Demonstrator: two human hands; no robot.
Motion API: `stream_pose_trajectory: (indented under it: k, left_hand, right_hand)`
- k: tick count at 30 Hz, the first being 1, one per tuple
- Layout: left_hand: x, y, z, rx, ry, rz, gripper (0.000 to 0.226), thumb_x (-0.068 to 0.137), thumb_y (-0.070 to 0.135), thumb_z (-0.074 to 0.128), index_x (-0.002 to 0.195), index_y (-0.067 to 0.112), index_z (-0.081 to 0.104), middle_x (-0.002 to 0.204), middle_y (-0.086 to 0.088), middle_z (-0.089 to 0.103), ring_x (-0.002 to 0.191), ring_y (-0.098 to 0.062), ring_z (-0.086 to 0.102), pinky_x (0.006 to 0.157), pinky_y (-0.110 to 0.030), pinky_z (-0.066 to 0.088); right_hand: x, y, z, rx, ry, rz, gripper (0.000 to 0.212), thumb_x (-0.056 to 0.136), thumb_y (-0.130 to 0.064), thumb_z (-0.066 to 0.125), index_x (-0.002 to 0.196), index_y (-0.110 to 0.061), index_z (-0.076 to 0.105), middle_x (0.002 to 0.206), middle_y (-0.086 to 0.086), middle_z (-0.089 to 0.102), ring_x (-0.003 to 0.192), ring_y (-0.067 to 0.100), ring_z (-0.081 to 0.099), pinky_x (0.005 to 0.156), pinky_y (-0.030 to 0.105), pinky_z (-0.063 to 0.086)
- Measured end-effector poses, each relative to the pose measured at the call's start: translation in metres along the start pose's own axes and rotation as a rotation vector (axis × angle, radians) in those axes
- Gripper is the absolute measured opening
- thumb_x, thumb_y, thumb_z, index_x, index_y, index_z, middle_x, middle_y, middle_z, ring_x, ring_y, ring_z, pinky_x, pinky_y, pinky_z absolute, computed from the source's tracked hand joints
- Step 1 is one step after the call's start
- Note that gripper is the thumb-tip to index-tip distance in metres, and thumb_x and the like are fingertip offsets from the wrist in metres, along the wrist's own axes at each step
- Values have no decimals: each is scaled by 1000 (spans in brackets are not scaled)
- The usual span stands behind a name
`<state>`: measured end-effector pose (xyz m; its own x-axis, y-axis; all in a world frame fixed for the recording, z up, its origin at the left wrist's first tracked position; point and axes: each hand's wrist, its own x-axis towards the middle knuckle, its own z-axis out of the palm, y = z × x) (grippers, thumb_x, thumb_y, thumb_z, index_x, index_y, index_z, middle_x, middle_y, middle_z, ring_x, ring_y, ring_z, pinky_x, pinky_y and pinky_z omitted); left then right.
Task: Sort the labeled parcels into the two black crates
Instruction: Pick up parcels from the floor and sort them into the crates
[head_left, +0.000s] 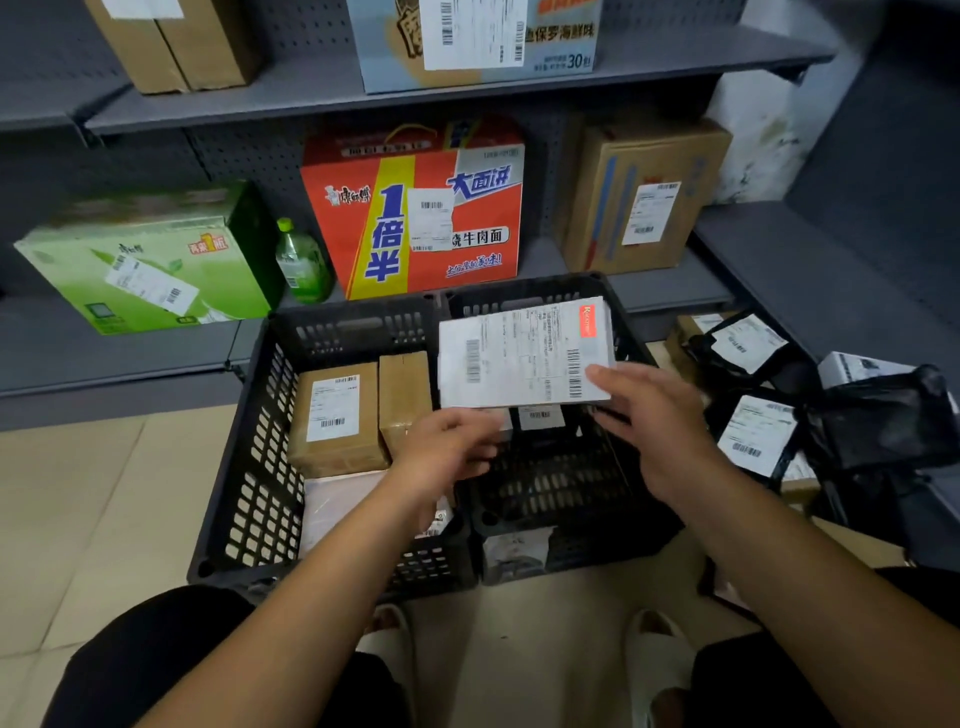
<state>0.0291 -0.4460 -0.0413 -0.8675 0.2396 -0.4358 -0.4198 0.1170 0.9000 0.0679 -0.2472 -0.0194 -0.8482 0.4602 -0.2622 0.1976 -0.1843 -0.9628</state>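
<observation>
Two black crates stand side by side on the floor, the left crate (260, 415) and the right crate (561, 488). A flat white parcel (519, 353) with barcode labels hangs over the right crate. My right hand (654, 421) grips its lower right corner, thumb on top. My left hand (452, 452) holds its lower left edge from below. In the left crate lie two labeled cardboard boxes (337, 415) and a pale flat parcel (343, 499). A small labeled parcel (540, 418) lies in the right crate, partly hidden by the white one.
A pile of black bag parcels (753, 436) with white labels lies on the floor at right. Behind the crates, a grey shelf (665, 291) carries a green box (150, 270), a bottle (301, 260), a red box (415, 208) and a cardboard box (644, 197). My slippered feet (660, 654) are in front.
</observation>
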Motion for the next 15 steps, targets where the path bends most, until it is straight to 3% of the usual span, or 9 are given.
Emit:
stream_pose_trajectory:
  k: [2,4,6,7,9,11,13,15]
  left_hand:
    - [-2,-2,11,272,29,160,14,91,27,72,90,13,72,96,-11,74,89,-24,70,79,-36,60]
    - [3,-3,16,480,65,321,12,90,30,72,85,19,71,87,-7,72,80,-22,68,74,-40,60]
    - [11,0,11,611,130,454,9,88,31,74,94,25,70,89,3,68,79,-13,63,71,-33,56]
    - [16,3,7,654,157,484,21,86,32,76,105,27,68,100,8,65,87,-8,60,75,-27,51]
    - [23,7,0,626,128,408,54,81,36,80,129,30,57,123,12,54,104,-3,52,84,-21,42]
    - [22,8,1,473,-3,241,74,77,36,84,140,30,46,131,12,52,104,2,54,77,-14,45]
    - [23,3,4,416,-126,119,75,77,35,85,139,34,44,127,12,58,98,-2,64,66,-15,51]
    - [23,1,4,371,-175,80,59,81,28,82,131,35,51,113,14,66,83,0,71,55,-16,54]
  right_hand:
    - [10,0,-4,-104,47,-92,7,90,-16,73,96,-18,71,99,-4,76,90,10,73,62,17,54]
    - [18,3,-7,-183,62,-131,9,91,-17,71,100,-17,72,102,-2,75,90,10,72,61,17,53]
    - [23,5,-8,-222,57,-140,4,93,-17,69,93,-19,72,96,-2,75,84,8,72,66,23,53]
    - [25,6,-8,-244,52,-143,8,94,-17,68,87,-20,71,91,-3,74,79,6,71,66,24,52]
    - [28,10,-5,-251,38,-120,13,94,-19,69,81,-22,70,85,-5,73,78,7,70,70,27,54]
    - [30,11,-1,-242,4,-63,6,92,-22,71,94,-17,73,93,0,74,88,17,71,79,35,58]
    - [31,11,4,-227,-27,-3,25,90,-27,73,112,-14,70,104,4,74,98,22,70,88,43,58]
    - [31,8,7,-204,-74,31,21,91,-26,72,109,-16,70,102,2,75,98,21,71,89,44,58]
